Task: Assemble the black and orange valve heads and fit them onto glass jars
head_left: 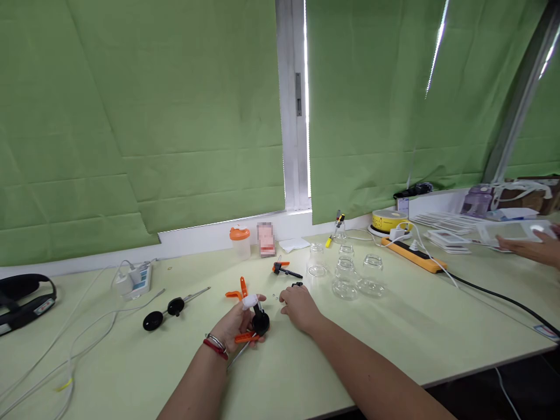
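My left hand (240, 326), bracelets at its wrist, is closed around a black round-ended part (259, 322) on a thin metal rod. An orange strip (245, 337) and a white piece (250, 301) show beside it in the same grip. Just right of it, my right hand (303, 306) rests low over the table with curled fingers. A small black part (297, 284) peeks out at its fingertips; the rest of that part is hidden. Behind my hands lie orange pieces (240, 290) and a black-and-orange clamp-like tool (285, 269). Tiny bits (275, 296) lie between the hands.
Upturned glass jars (345, 280) stand to the right. A rod with black discs (175, 307), cables and a power strip (140, 281) are left. An orange-lidded cup (240, 242) stands behind. Far right, another person's hands (531, 245) hold a white panel near an orange power strip (413, 255).
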Demonstrator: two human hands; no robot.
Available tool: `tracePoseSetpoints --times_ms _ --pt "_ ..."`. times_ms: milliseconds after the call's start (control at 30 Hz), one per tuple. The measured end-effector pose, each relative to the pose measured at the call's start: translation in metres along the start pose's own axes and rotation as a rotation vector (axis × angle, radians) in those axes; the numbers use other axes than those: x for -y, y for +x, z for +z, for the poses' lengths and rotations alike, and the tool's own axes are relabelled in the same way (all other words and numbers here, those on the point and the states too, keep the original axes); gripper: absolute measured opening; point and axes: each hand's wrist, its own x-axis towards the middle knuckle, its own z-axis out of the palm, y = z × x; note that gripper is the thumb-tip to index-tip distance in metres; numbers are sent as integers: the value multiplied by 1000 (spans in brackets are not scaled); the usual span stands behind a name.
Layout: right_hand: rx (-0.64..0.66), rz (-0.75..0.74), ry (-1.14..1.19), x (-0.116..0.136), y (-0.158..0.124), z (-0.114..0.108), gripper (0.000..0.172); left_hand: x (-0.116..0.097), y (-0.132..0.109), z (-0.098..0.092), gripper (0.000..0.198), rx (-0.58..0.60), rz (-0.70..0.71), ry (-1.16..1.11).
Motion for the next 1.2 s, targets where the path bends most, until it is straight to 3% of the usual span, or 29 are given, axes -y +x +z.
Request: tracePoseSetpoints --times_ms 200,500,800,1200 --pt "26 33 -6 -1 1 -1 9 -5 -2 4 76 17 -24 25" --pt "44 10 -27 3 0 -5 8 -11 6 3 72 36 -85 72" --pt "27 66 -46 1 2 -6 18 -15 23 -17 79 227 -173 58" --pt "2 -109 -168 1 -4 2 16 -10 22 -19 78 209 -140 17"
